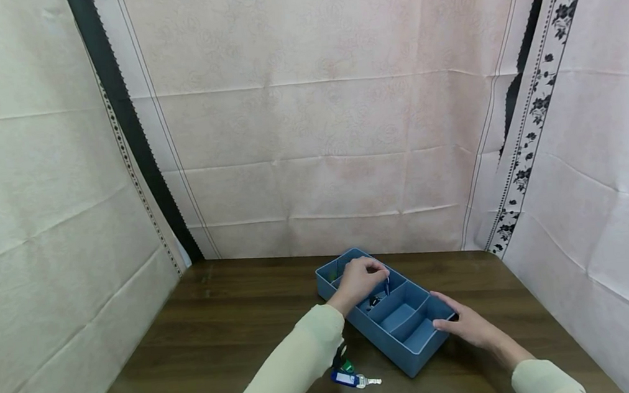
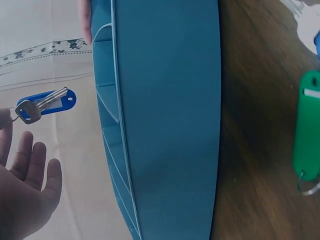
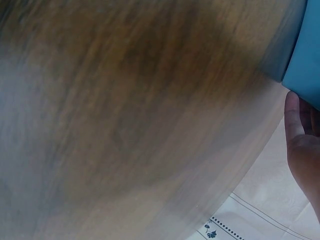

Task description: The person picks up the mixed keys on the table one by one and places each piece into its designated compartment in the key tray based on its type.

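Observation:
My left hand (image 1: 358, 282) is over the far half of a blue divided box (image 1: 389, 348). Thumb and finger pinch the ring of a key (image 2: 31, 111) with a blue tag (image 2: 68, 100), which hangs above a compartment; the other fingers are spread loosely. At the box's right end, my right hand (image 1: 472, 326) grips the corner, thumb on the near side and fingers along the far side. Below the left sleeve, a key with a blue tag (image 1: 344, 378) and a green tag (image 2: 307, 132) lie on the table, partly hidden in the head view.
Small dark and silvery things (image 1: 375, 301) lie in a middle compartment, and something green (image 1: 332, 275) shows in the far-left one. The box stands diagonally on a dark wooden table (image 1: 236, 328). Pale cloth (image 1: 308, 122) hangs behind it and at both sides.

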Demonstrator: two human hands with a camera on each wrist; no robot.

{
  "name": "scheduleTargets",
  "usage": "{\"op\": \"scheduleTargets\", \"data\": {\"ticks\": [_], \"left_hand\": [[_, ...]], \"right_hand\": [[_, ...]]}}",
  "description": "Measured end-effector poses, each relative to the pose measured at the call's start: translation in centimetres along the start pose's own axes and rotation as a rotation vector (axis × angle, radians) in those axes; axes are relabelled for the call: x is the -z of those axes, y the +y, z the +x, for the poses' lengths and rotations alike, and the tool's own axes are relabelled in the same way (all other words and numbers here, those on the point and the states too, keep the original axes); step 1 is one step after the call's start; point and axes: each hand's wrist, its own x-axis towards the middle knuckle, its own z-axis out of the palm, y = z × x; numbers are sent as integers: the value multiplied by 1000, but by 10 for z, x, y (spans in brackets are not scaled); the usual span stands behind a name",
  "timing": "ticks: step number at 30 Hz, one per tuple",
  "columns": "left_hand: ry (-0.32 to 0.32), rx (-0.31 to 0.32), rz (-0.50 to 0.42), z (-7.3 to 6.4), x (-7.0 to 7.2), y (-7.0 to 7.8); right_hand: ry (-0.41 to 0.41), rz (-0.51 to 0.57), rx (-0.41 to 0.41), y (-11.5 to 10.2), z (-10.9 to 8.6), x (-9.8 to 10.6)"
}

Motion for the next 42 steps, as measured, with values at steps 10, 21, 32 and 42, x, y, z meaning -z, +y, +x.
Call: {"op": "scheduleTargets", "data": {"ticks": [10,21,32,42], "left_hand": [[-13,43,-26,5,-21,0],[-36,44,-8,7,-36,3],[-83,40,9,7,-44,3],[-103,34,17,4,-37,1]], "right_hand": [[4,12,-35,1,1,-2],[4,18,-31,1,1,-1],[0,25,-42,0,0,-1],[-1,24,-27,0,-1,0]]}}
